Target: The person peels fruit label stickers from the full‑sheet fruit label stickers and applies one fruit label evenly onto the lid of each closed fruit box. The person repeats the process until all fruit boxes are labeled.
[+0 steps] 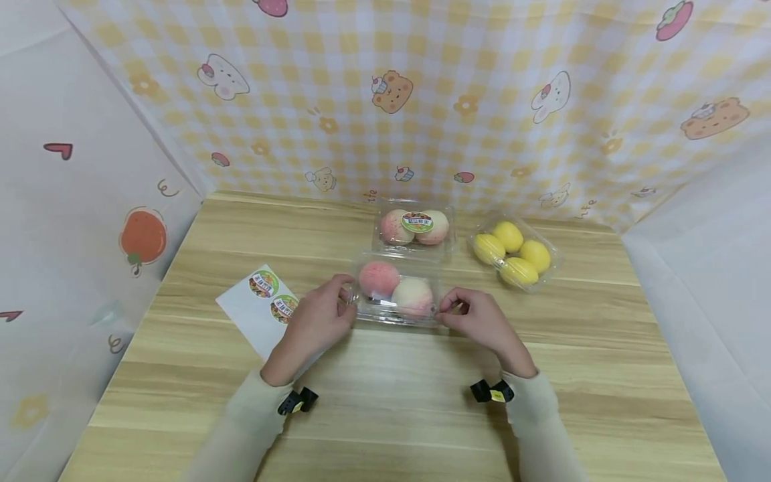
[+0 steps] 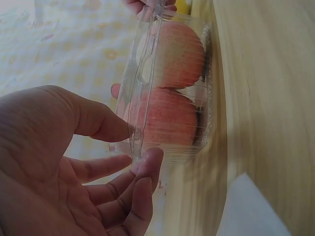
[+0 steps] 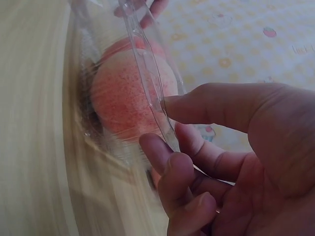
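Note:
A clear plastic clamshell box point(image 1: 394, 317) with two peaches lies on the table between the hands. One peach point(image 1: 379, 280) is deep pink, the other point(image 1: 413, 296) pale with a pink blush. My left hand point(image 1: 320, 317) pinches the box's rim at its left front corner, thumb above and fingertips below in the left wrist view. At the right front corner, my right hand point(image 1: 477, 318) pinches the same rim point(image 3: 153, 83) between thumb and fingers. No label shows on this box.
Just behind stands a second clear box point(image 1: 446, 249) of two peaches, with an oval fruit sticker point(image 1: 417, 221) on its lid. A clear box of yellow lemons point(image 1: 519, 271) sits to the right. Left lies a white sheet point(image 1: 247, 321) with round stickers point(image 1: 264, 284), partly under the left arm.

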Tool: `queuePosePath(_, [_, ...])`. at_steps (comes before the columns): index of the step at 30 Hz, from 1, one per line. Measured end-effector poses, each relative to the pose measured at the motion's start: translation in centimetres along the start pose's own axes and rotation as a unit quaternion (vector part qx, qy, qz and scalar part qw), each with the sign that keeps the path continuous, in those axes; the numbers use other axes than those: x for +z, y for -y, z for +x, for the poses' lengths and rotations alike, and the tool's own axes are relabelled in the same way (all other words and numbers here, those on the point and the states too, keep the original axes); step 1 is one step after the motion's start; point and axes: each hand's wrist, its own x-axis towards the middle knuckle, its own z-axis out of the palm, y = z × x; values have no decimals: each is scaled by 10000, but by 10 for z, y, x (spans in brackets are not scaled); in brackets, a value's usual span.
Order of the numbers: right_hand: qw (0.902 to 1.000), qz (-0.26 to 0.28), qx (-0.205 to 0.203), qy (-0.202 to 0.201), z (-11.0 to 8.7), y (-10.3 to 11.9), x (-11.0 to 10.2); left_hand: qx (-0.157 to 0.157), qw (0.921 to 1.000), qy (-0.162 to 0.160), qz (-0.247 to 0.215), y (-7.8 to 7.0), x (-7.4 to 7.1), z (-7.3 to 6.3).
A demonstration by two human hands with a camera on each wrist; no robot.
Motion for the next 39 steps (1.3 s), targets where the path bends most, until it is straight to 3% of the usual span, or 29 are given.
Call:
queuePosePath(11, [9995,218,221,67,-9,-12,-21,109,9997,193,-51,-13,13,3])
queuePosePath(22, [9991,289,283,154,-13,-11,-29,-35,9991,353,-222,-15,7,1])
queuePosePath(26, [9989,317,307,164,-13,-11,-28,-45,9995,219,-244,-2,-5,-2])
queuePosePath(31, [9986,385,335,144,-14,-12,-29,-118,9998,-167,11,27,-28,-5])
queuePosePath(39, [9985,400,310,188,-14,-12,-29,-796,9928,-612,654,81,-73,-20])
